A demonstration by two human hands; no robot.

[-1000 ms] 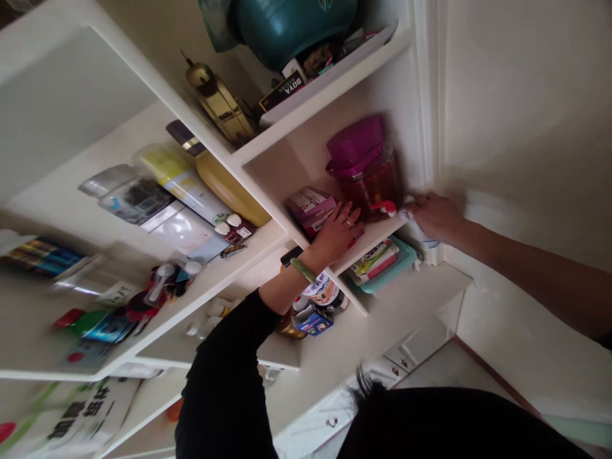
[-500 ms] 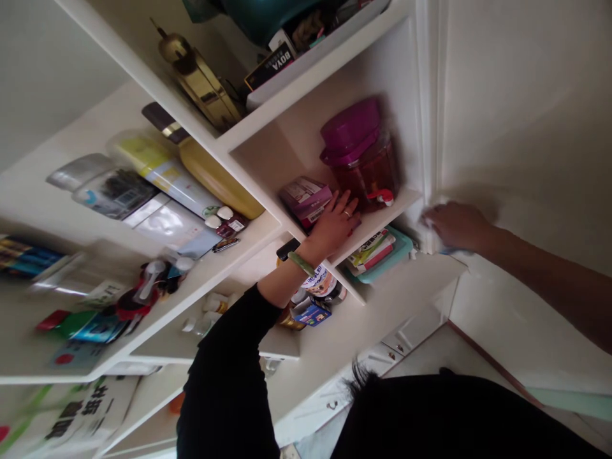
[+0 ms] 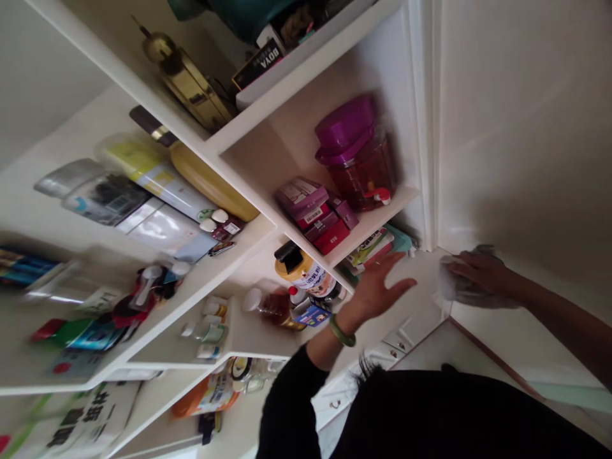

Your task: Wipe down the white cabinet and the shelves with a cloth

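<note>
My left hand (image 3: 375, 293), with a green bangle at the wrist, hangs in the air before the lower shelf opening. It is empty, thumb and fingers apart. Partly behind it lie a flat green-and-white pack (image 3: 370, 247) and a teal tray (image 3: 401, 241). Against the white wall, my right hand (image 3: 490, 271) has its fingers closed over a greyish cloth (image 3: 459, 290), blurred by motion. Above, a stack of purple and red boxes (image 3: 318, 213) stands beside a clear jar (image 3: 366, 175) with a purple lid (image 3: 345, 127) and a red tap.
White shelf boards (image 3: 239, 248) run along the left, bearing bottles, a yellow spray can (image 3: 153, 175) and small packs. A yellow-lidded tub (image 3: 308, 274) stands below the boxes. Lower down is a white counter (image 3: 401, 319) with cabinet doors. A gold tower ornament (image 3: 191, 83) is up top.
My left hand has come off the boxes and moved down and right into the air. My right hand has slid down from the shelf's edge with the cloth, which shows more now.
</note>
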